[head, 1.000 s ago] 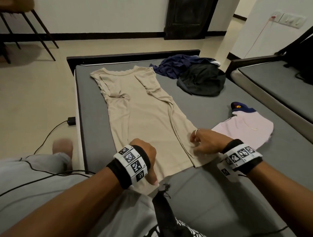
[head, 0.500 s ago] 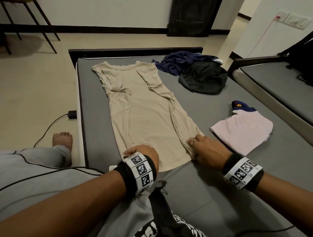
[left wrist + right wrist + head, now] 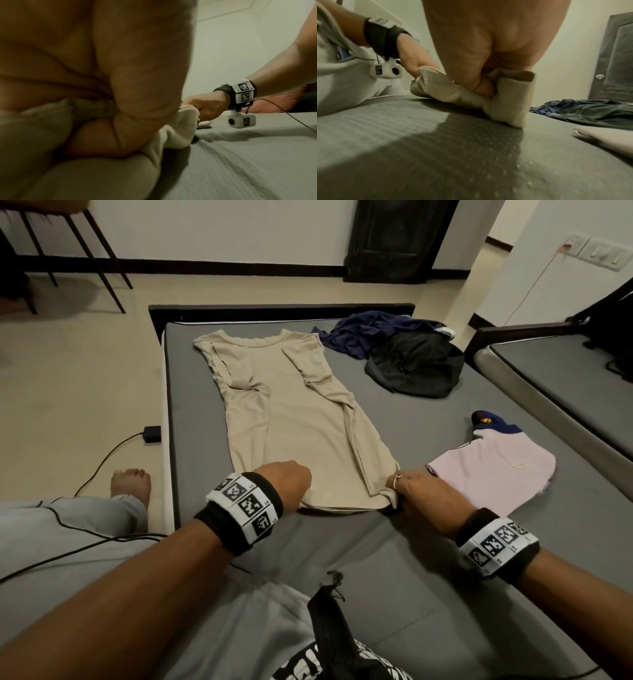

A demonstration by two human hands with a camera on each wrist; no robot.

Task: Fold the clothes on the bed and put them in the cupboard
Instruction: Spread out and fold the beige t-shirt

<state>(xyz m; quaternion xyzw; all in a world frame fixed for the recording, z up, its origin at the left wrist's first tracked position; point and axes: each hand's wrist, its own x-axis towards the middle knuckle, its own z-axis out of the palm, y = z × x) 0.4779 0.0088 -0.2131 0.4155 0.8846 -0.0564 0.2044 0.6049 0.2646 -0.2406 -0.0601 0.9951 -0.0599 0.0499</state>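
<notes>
No legible writing. Beige ribbed dress (image 3: pixel 291 419) flat on grey bed (image 3: pixel 445 577), sleeves folded inward; left hand (image 3: pixel 284 484), right hand (image 3: pixel 421 498) pinching hem corners.

Dim warm indoor light; soft shadows on bed (image 3: pixel 428 594); wrist views blurred, edges distorted.

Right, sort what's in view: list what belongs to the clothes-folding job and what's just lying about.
Job:
- beige top, hem gripped by left hand and right hand
- folded pink garment
- navy garment
- black garment
- bed

Lying about:
- charger and cable on floor
- chair legs
- door
</notes>
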